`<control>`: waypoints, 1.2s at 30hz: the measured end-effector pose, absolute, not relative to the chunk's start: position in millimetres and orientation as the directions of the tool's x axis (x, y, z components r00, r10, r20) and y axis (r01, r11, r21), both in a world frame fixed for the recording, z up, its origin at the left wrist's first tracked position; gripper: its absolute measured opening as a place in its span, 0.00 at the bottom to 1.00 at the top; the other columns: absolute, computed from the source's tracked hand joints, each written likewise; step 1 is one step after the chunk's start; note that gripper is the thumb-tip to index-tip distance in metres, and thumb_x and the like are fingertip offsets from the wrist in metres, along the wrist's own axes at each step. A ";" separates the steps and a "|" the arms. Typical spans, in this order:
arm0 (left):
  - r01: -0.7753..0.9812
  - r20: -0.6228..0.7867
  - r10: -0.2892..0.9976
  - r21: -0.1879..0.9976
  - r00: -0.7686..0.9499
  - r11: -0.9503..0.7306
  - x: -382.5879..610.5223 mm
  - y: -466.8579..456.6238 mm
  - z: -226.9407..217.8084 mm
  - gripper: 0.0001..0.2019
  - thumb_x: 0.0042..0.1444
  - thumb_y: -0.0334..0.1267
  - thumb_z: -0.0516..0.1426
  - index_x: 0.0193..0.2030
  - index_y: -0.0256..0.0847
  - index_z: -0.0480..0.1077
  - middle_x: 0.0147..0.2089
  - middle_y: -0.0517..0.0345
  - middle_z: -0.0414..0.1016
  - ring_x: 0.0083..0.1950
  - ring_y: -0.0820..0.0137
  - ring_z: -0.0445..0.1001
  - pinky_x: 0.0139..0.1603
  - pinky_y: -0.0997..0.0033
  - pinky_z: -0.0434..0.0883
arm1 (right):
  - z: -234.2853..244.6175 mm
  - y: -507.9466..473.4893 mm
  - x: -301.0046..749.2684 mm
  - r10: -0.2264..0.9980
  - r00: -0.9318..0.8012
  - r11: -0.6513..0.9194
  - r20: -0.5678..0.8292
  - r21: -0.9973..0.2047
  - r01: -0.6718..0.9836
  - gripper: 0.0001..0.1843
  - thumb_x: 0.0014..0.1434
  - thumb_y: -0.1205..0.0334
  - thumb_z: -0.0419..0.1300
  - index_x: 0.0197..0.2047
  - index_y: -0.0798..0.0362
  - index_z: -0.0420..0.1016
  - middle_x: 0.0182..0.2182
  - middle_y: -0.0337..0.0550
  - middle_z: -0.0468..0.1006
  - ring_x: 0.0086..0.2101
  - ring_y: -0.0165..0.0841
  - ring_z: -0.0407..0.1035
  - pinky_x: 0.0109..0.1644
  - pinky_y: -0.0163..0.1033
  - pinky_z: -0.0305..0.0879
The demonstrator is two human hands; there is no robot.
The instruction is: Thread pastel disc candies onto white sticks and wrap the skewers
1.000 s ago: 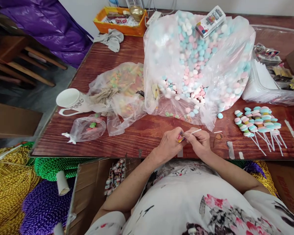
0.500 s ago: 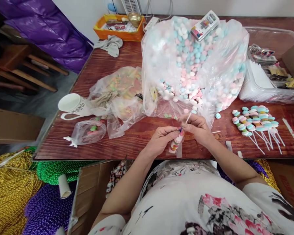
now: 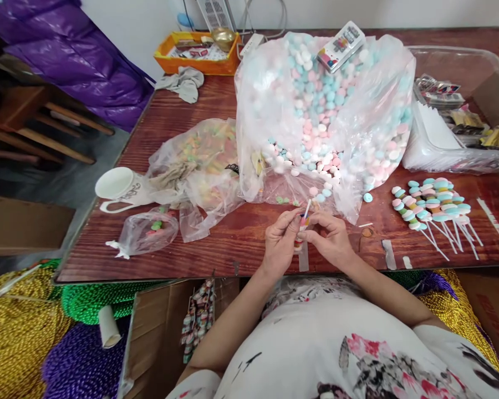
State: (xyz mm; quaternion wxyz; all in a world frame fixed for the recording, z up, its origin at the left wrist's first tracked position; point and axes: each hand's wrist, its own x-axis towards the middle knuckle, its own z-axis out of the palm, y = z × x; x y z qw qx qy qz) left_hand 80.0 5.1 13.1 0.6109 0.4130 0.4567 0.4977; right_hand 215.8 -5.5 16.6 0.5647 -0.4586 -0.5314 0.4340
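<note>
Both hands have drawn closer together since half a second ago. The candy stick (image 3: 303,221), which pointed right a second ago, now stands nearly upright between them, its white end tipped toward the far edge.

Starting at the left edge of the worktop (image 3: 233,249) there is a white mug (image 3: 117,184), with a small knotted bag (image 3: 149,226) just in front of it. Next comes a crumpled bag of mixed sweets (image 3: 203,158). The left hand (image 3: 279,244) sits by the near edge, about midway along, its fingers (image 3: 289,220) pinched on the coloured pieces threaded on the stick. The right hand (image 3: 331,239) touches it, fingers clenched on the same stick from the other side. Behind them the big bag of pastel sweets (image 3: 336,111) gapes toward the hands. Further right lie a loose blue sweet (image 3: 368,197), a row of finished sticks (image 3: 432,202) and a clear tub (image 3: 453,155) at the right edge.

The thin stick looks easy to bend, so it is best gripped close to the pieces, with any push running straight along it. Working over the wood would keep a dropped piece from falling past the near edge, which lies right under the wrists.

Bare wood is widest left of the hands. The gap up to the big bag is narrow, and tape strips (image 3: 388,254) dot the right.
</note>
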 end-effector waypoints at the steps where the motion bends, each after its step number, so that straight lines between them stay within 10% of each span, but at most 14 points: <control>1: -0.214 -0.145 0.985 0.963 0.092 0.162 80.4 2.0 11.0 0.16 0.54 0.50 0.61 0.46 0.44 0.76 0.40 0.57 0.77 0.39 0.72 0.74 0.37 0.74 0.72 | 14.8 -5.9 213.9 0.970 0.059 0.233 0.234 -0.972 0.025 0.05 0.53 0.60 0.66 0.29 0.51 0.75 0.26 0.36 0.71 0.29 0.29 0.64 0.37 0.37 0.62; 14: 0.005 -0.334 0.806 0.925 0.490 0.380 49.0 1.2 21.0 0.17 0.57 0.53 0.57 0.34 0.39 0.69 0.28 0.61 0.67 0.26 0.76 0.62 0.27 0.77 0.62 | 11.8 -2.2 209.8 0.884 0.075 0.427 0.461 -0.862 0.272 0.07 0.60 0.64 0.57 0.37 0.47 0.77 0.33 0.42 0.75 0.35 0.34 0.69 0.41 0.42 0.66; 22: 0.000 -0.318 0.477 0.833 0.819 0.553 39.3 9.6 32.9 0.20 0.54 0.51 0.59 0.22 0.40 0.62 0.20 0.58 0.63 0.24 0.71 0.64 0.27 0.69 0.65 | 39.1 8.7 262.8 0.534 -0.729 0.845 0.428 -0.238 0.479 0.15 0.64 0.66 0.55 0.48 0.34 0.72 0.48 0.30 0.78 0.56 0.38 0.63 0.60 0.58 0.51; 26: 0.194 -0.210 0.540 0.977 0.815 0.087 47.8 15.7 39.7 0.18 0.63 0.47 0.50 0.26 0.40 0.64 0.24 0.56 0.66 0.25 0.71 0.65 0.28 0.69 0.66 | 53.5 13.7 260.9 0.525 -0.792 0.846 0.313 -0.093 0.525 0.12 0.65 0.69 0.51 0.35 0.45 0.71 0.33 0.34 0.76 0.46 0.36 0.67 0.55 0.55 0.55; 30: 0.434 0.224 0.729 0.678 0.647 -0.593 60.5 23.3 37.6 0.10 0.60 0.36 0.52 0.28 0.39 0.67 0.29 0.54 0.68 0.33 0.67 0.67 0.37 0.66 0.67 | 55.1 21.8 257.4 0.748 -0.643 0.664 0.167 -0.158 0.731 0.10 0.60 0.70 0.55 0.28 0.51 0.69 0.27 0.38 0.72 0.38 0.35 0.65 0.46 0.50 0.57; 32: 0.470 0.317 0.733 0.601 0.602 -0.647 64.7 27.8 35.9 0.08 0.58 0.33 0.53 0.29 0.38 0.69 0.29 0.54 0.68 0.34 0.67 0.68 0.38 0.66 0.67 | 55.6 23.6 258.9 0.785 -0.596 0.618 0.168 -0.163 0.769 0.09 0.62 0.69 0.54 0.30 0.52 0.70 0.29 0.38 0.74 0.39 0.34 0.65 0.45 0.50 0.57; 36: 0.330 0.089 0.834 0.892 0.544 -0.310 65.0 37.4 40.9 0.12 0.58 0.38 0.53 0.26 0.38 0.69 0.22 0.61 0.64 0.24 0.74 0.62 0.28 0.72 0.63 | 63.3 20.8 269.0 0.633 -0.680 0.725 0.371 0.025 0.689 0.14 0.68 0.69 0.46 0.50 0.47 0.68 0.49 0.37 0.74 0.54 0.38 0.60 0.54 0.57 0.53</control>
